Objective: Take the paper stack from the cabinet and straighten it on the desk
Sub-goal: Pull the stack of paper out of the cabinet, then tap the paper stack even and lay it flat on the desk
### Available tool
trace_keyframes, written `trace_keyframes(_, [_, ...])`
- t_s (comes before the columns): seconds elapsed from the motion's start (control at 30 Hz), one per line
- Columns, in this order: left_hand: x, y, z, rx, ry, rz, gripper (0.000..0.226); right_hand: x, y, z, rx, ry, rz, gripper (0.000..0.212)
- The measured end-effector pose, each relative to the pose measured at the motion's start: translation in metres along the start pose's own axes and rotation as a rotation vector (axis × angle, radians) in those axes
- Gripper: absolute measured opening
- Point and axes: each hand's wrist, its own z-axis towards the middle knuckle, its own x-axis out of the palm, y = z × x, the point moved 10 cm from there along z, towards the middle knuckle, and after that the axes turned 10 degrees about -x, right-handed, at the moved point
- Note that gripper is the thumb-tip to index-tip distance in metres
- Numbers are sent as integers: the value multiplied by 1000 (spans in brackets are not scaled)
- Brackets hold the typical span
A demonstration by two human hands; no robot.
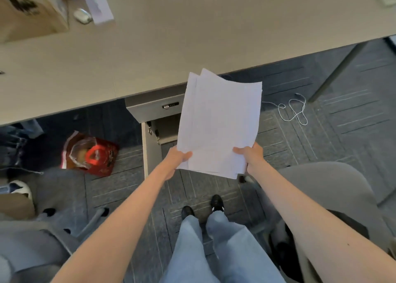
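Hands: two | left grip (179, 157), right grip (249, 154) both clasp one paper stack (220, 122)

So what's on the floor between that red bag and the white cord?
In the head view, the open cabinet under the desk sits between red bag and cord, partly hidden by the held paper stack.

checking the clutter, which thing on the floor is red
The gift bag lying on the carpet left of the open cabinet door. It alone is red, with a red handle; the looped cord on the right is white.
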Motion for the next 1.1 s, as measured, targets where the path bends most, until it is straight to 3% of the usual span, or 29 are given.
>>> trace_keyframes(0.33, [0,-152,-23,266,-25,73,51,12,128,28,-182,-39,123,50])
trace_keyframes(0.6, [3,-288,19,350,-48,78,51,42,240,134,-258,36,102,50])
trace_keyframes(0.9, [46,-414,123,272,-109,-96,50,57,340,322,-221,161,-121,52])
trace_keyframes(1.1, [43,-451,164,213,-168,-191,52,71,359,376,-146,224,-199,47])
